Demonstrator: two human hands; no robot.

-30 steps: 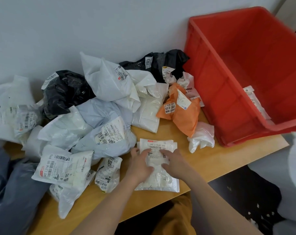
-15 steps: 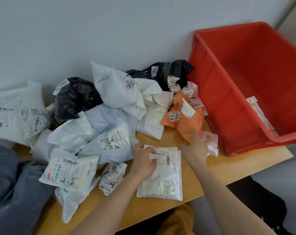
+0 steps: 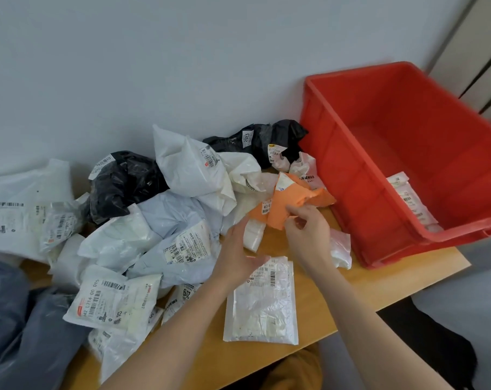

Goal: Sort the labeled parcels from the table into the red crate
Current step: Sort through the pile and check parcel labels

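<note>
Red crate (image 3: 351,175) cut off at right edge, grey bags (image 3: 19,333) cropped at left, label print seemingly too blurred to read.

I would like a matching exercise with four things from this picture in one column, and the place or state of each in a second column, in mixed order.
Things:
1. orange parcel
2. red crate
3. flat white parcel
4. left hand

Places or states:
a. lies flat at the near table edge
b. open, fingers straight, above the flat white parcel
c. pinched by the right hand
d. stands at the right, one white parcel inside

Pairs: 1-c, 2-d, 3-a, 4-b
</note>
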